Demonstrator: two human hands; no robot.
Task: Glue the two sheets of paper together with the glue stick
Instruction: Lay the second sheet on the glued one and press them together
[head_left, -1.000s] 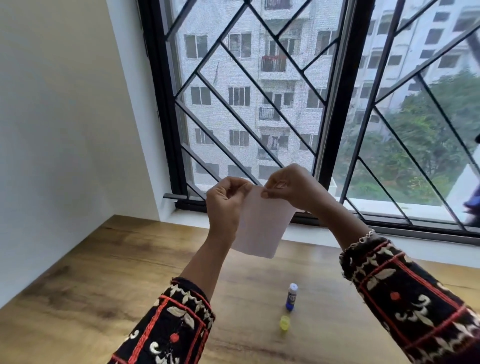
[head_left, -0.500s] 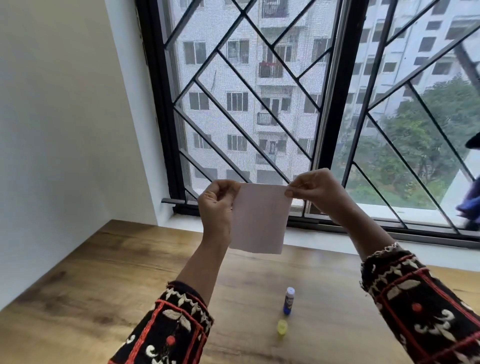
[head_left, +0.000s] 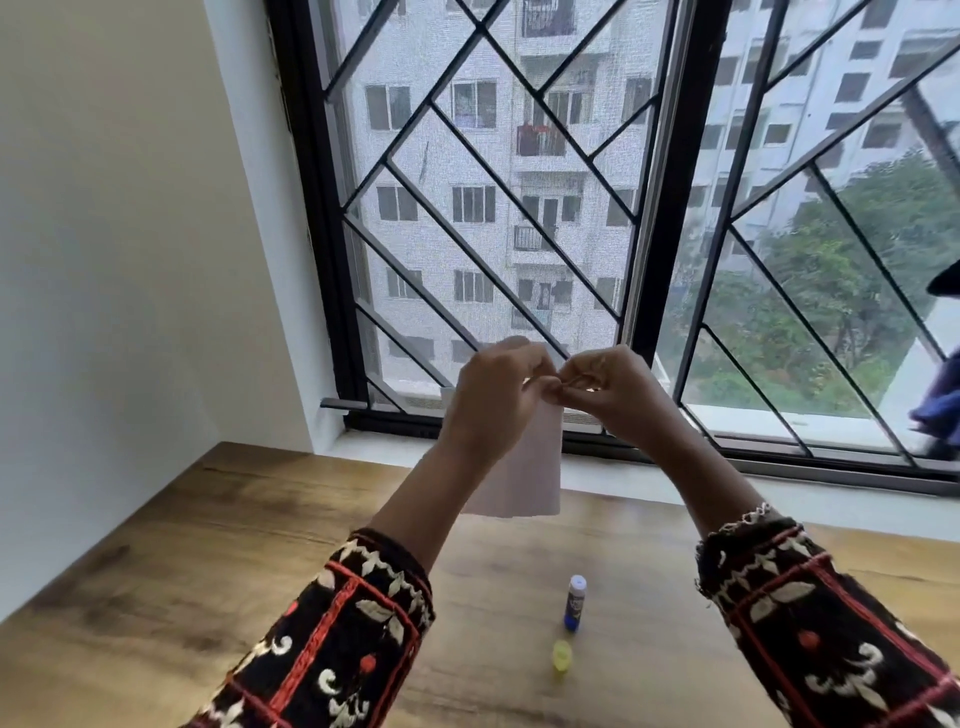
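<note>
Hands meet in mid-air above the brown wood-grain surface (head_left: 156, 582), in front of the black-framed window with its diagonal metal grille (head_left: 519, 208). The left hand (head_left: 493, 405) and the right hand (head_left: 602, 389) are raised close together, fingertips touching or nearly so, and each grip is pinched narrow on the top edge of the pale white paper (head_left: 530, 478). That paper hangs down from the fingers, clear of the wood below, with its lower edge level with the window sill as seen from the head camera. Whether it is one sheet or two pressed together cannot be told; a faint second edge shows along the bottom. Part of the sheet's left side is hidden behind the left wrist.

Both forearms come up from the bottom of the view, each in a black sleeve with red and cream embroidery (head_left: 353, 623).

Lower down on the wood, between the two arms, lies the small glue stick with a blue body and white top (head_left: 575, 603), its white end pointing away from the person. Just beside its blue end, nearer the person and apart from it, sits the small yellow cap (head_left: 561, 656). Neither hand touches either of them.

Beyond the glass stand pale apartment blocks and green trees.
</note>
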